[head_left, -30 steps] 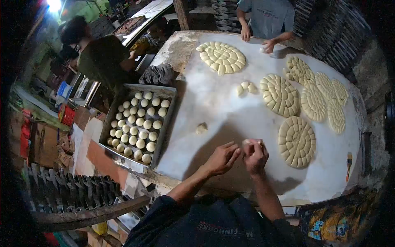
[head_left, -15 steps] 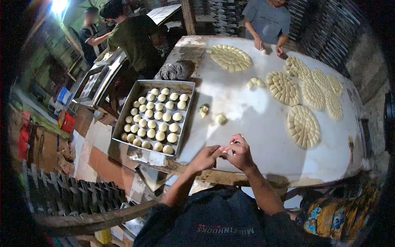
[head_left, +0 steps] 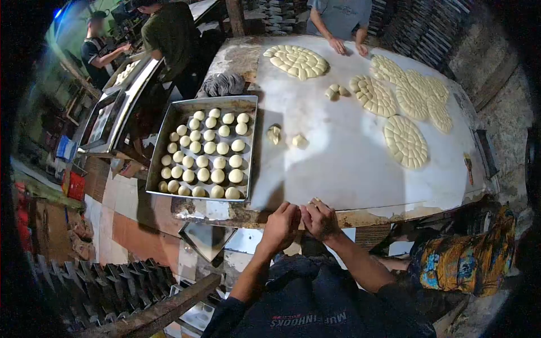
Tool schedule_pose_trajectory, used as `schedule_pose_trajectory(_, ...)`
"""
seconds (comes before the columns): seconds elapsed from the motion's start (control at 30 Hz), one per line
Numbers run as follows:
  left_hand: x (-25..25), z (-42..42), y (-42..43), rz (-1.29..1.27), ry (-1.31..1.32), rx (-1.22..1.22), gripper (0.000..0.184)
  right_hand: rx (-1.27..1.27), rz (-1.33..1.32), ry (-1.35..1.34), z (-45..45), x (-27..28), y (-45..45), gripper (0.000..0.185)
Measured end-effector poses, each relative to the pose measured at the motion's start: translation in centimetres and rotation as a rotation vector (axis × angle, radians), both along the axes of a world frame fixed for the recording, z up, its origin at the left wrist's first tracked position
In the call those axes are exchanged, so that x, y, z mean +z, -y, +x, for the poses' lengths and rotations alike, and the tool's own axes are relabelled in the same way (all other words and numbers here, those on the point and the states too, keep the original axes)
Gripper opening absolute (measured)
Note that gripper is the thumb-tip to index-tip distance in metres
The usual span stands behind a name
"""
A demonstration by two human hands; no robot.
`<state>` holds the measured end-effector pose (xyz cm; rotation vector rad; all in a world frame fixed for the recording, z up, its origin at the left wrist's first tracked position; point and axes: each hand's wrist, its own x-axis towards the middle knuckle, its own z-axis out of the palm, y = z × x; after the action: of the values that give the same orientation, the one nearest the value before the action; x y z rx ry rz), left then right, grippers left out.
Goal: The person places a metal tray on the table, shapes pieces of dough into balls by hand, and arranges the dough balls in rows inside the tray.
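Note:
Close together at the table's near edge, my left hand (head_left: 282,226) and my right hand (head_left: 319,219) are both closed, fingers curled inward. Whatever lies inside them, if anything, is hidden. Beyond them on the pale tabletop (head_left: 344,169) sit a small crumpled dough piece (head_left: 274,134) and another dough lump (head_left: 300,141). A square metal tray (head_left: 251,152) to the left of my hands carries several rows of round dough balls (head_left: 209,147).
Cut dough rounds lie on the table, including one at the right (head_left: 406,142) and one at the back (head_left: 297,61). A brush (head_left: 468,169) rests near the right edge. Across the table a person in a grey shirt (head_left: 341,16) works; two people stand at back left.
Both hands have drawn back toward my body and lowered to the table edge, fingers now curled tighter. The view has shifted. The person opposite has brought their hands closer together.

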<state>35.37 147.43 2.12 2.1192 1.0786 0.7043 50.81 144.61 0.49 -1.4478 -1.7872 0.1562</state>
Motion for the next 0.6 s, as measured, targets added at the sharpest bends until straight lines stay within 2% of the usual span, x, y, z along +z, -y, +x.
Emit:
schedule_pose_trajectory(0.07,0.0,1.0,-1.0,-0.020,0.027,-0.035,0.016,-0.059,-0.089,0.113,2.6,0.0,-1.0,0.016)
schedule_pose_trajectory(0.1,-0.1,1.3,-2.0,-0.068,0.183,-0.173,0.018,-0.102,-0.050,0.105,4.7,-1.3,-2.5,0.015)
schedule_pose_trajectory(0.13,-0.1,1.8,-2.9,-0.118,0.333,-0.314,0.020,-0.158,-0.073,-0.045,6.9,-2.5,-3.4,0.017)
schedule_pose_trajectory(0.17,0.0,2.5,-3.2,-0.293,0.359,-0.233,0.023,-0.243,-0.096,-0.266,8.5,-2.3,-4.1,0.018)
schedule_pose_trajectory(0.2,-0.2,3.6,-3.8,-0.282,0.353,-0.238,0.023,-0.322,-0.116,-0.489,10.0,-2.1,-4.7,0.018)
schedule_pose_trajectory(0.27,-2.3,6.1,-5.3,-0.105,0.245,0.134,0.025,-0.371,-0.032,-0.293,14.3,-6.5,-5.6,0.018)
schedule_pose_trajectory(0.3,-5.2,6.7,-5.9,-0.066,0.120,0.229,0.022,-0.333,-0.036,-0.269,15.5,-9.1,-5.2,0.012)
schedule_pose_trajectory(0.33,-9.1,6.3,-6.3,0.133,0.024,0.181,0.017,-0.226,-0.131,-0.172,16.8,-11.2,-4.0,0.010)
schedule_pose_trajectory(0.37,-12.1,5.1,-6.3,0.195,0.003,0.085,0.014,-0.213,0.088,0.363,18.7,-13.8,-2.2,0.015)
schedule_pose_trajectory(0.4,-15.1,3.9,-6.2,0.255,-0.013,-0.011,0.012,-0.030,-0.248,0.438,19.0,-7.1,-0.3,0.020)
schedule_pose_trajectory(0.43,-13.6,2.9,-5.7,0.445,-0.237,-0.138,0.016,0.162,-0.101,0.449,20.8,-7.9,-0.1,0.021)
schedule_pose_trajectory(0.47,-14.9,1.2,-6.5,0.496,-0.137,-0.134,0.022,0.212,-0.031,0.350,22.7,-10.5,-0.3,0.021)
schedule_pose_trajectory(0.5,-16.5,0.4,-8.1,0.532,-0.224,-0.006,0.024,0.168,-0.068,0.379,23.7,-9.2,-1.4,0.020)
schedule_pose_trajectory(0.6,-15.1,2.2,-12.6,0.254,-0.341,0.037,0.042,0.091,-0.133,0.341,23.1,-4.7,-6.8,0.018)
